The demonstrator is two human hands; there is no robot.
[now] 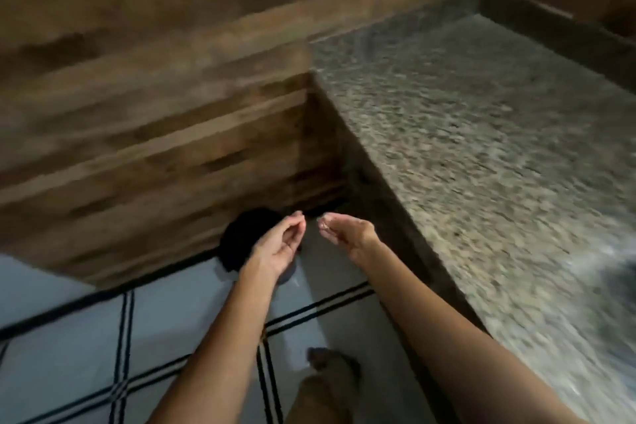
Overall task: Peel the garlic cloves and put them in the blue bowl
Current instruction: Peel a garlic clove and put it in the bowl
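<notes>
My left hand (278,244) and my right hand (347,232) are held out low, side by side, above a round black bin (241,237) on the floor. The left hand's fingers curl with their tips bunched against the thumb; the blur hides whether anything is pinched there. On the right hand the fingers lie fairly straight and together, with pale flecks on the fingertips. No garlic clove or blue bowl can be made out in this blurred view.
A speckled granite counter (481,148) fills the right side, its edge just right of my right arm. A wooden wall (155,113) stands behind the bin. The floor (86,337) has pale tiles with dark stripes. A dark blurred shape (628,274) sits at the counter's right edge.
</notes>
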